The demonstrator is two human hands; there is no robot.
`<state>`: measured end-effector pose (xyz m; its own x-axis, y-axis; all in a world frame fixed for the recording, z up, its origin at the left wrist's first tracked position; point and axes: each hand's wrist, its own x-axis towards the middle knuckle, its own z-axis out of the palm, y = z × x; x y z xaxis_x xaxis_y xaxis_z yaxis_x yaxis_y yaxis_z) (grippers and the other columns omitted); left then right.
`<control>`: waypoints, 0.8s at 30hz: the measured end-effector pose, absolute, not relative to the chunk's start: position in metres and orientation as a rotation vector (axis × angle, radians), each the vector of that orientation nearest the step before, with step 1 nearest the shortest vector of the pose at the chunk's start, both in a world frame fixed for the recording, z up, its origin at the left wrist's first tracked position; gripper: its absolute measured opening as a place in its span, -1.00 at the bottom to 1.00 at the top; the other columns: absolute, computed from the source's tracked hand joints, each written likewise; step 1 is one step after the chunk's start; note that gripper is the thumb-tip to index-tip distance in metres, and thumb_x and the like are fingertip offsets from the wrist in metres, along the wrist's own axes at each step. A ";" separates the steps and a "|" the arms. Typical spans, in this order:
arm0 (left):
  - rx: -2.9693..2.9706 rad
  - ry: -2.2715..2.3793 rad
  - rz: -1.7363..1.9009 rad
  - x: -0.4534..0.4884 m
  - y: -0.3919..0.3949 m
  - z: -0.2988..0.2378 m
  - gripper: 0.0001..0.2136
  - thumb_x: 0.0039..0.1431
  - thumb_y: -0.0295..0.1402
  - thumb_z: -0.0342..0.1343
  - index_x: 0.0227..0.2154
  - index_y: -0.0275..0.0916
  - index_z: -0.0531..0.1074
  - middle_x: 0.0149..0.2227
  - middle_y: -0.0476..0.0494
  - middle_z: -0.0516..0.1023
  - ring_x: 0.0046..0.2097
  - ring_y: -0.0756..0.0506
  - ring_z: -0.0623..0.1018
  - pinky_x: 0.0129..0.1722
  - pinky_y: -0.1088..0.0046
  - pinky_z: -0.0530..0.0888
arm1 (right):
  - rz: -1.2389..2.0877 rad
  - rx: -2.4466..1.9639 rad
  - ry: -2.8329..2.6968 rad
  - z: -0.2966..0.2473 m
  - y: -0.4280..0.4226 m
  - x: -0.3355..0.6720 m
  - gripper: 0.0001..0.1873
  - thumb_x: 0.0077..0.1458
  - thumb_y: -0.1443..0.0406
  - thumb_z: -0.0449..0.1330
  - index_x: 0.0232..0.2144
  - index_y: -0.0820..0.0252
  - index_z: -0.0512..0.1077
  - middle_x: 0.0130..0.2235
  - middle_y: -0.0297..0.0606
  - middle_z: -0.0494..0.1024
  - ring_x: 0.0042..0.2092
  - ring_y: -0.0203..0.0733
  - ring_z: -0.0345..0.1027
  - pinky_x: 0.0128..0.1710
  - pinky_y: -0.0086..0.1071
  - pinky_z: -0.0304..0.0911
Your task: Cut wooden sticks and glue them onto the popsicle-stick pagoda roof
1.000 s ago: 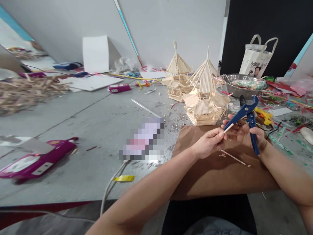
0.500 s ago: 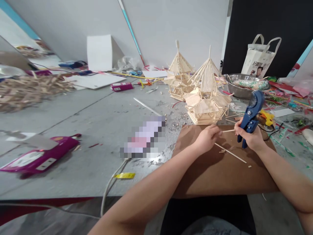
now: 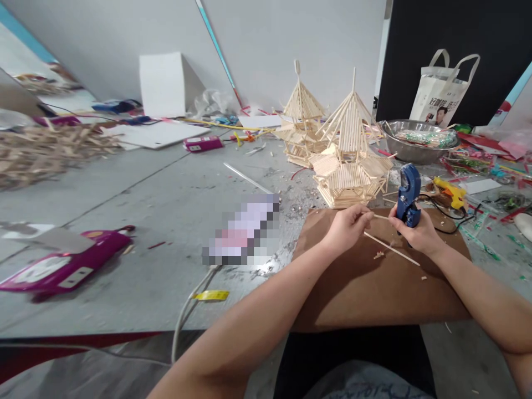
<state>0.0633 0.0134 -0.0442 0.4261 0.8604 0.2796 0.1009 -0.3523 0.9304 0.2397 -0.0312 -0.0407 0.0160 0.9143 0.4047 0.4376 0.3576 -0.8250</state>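
My left hand (image 3: 347, 228) pinches one end of a thin wooden stick (image 3: 379, 216). My right hand (image 3: 419, 235) is closed around a blue pipe cutter (image 3: 409, 194) held nearly upright, its thumb and fingers also at the stick's other end. Whether the blades touch the stick cannot be made out. Below the hands, a second stick (image 3: 394, 251) and small cut-off bits (image 3: 379, 255) lie on a brown board (image 3: 366, 302). Just beyond stands a pavilion model (image 3: 351, 177) built of sticks, with another stick pavilion (image 3: 302, 130) behind it.
Left of the board lies a blurred phone (image 3: 243, 227) with a white cable. Purple power strips (image 3: 97, 257) sit farther left. A yellow glue gun (image 3: 452, 192), a metal bowl (image 3: 421, 152) with wrapped sticks and a paper bag (image 3: 440, 94) stand to the right. Wood strips (image 3: 54, 149) are heaped at far left.
The blue pipe cutter has come left and lower, turning more upright, with my right hand. The view has shifted slightly. My left hand still pinches the stick.
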 end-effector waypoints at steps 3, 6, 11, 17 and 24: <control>1.514 0.798 1.032 0.066 0.014 -0.046 -0.73 -0.01 -0.16 0.09 -0.60 -0.27 0.29 -0.67 0.04 0.35 -0.66 0.11 0.27 -0.61 0.57 0.21 | 0.568 -1.250 -1.625 -0.043 -0.032 0.238 -0.83 -0.01 0.17 0.14 -0.43 0.13 0.29 -0.43 -0.33 0.37 -0.42 -0.30 0.24 -0.34 -0.34 0.24; 1.334 0.787 1.070 0.070 0.012 -0.048 -0.68 -0.08 -0.13 0.15 -0.64 -0.29 0.29 -0.67 0.03 0.36 -0.67 0.12 0.29 -0.63 0.57 0.21 | 0.577 -1.259 -1.621 -0.046 -0.032 0.233 -0.83 -0.03 0.17 0.15 -0.44 0.13 0.29 -0.44 -0.34 0.37 -0.43 -0.29 0.25 -0.35 -0.34 0.24; 1.208 0.778 1.103 0.079 0.005 -0.049 -0.70 -0.15 -0.16 0.21 -0.62 -0.32 0.35 -0.66 0.05 0.37 -0.64 0.13 0.30 -0.58 0.57 0.25 | 0.654 -1.219 -1.609 -0.056 -0.031 0.224 -0.82 -0.04 0.20 0.16 -0.41 0.13 0.25 -0.43 -0.35 0.38 -0.39 -0.28 0.27 -0.31 -0.33 0.25; 1.183 0.763 1.196 0.082 0.002 -0.049 -0.68 -0.09 -0.09 0.15 -0.51 -0.27 0.30 -0.64 0.08 0.36 -0.59 0.11 0.35 -0.53 0.56 0.31 | 0.669 -1.198 -1.639 -0.054 -0.032 0.226 -0.78 -0.06 0.21 0.16 -0.33 0.11 0.23 -0.39 -0.33 0.38 -0.37 -0.28 0.28 -0.29 -0.32 0.24; 1.256 0.783 1.218 0.071 0.010 -0.046 -0.72 -0.01 -0.09 0.09 -0.38 -0.22 0.34 -0.72 0.18 0.12 -0.72 0.15 0.12 -0.74 0.60 0.11 | 0.401 -1.511 -1.757 -0.050 -0.017 0.255 -0.61 -0.15 0.27 0.14 -0.19 0.11 0.19 -0.32 -0.26 0.41 -0.33 -0.18 0.29 -0.24 -0.22 0.19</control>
<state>0.0707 0.0097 -0.0460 0.2360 0.9561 0.1736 -0.2396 -0.1159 0.9639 0.2555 -0.0170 -0.0498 -0.0010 0.9389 0.3442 0.6968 0.2475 -0.6732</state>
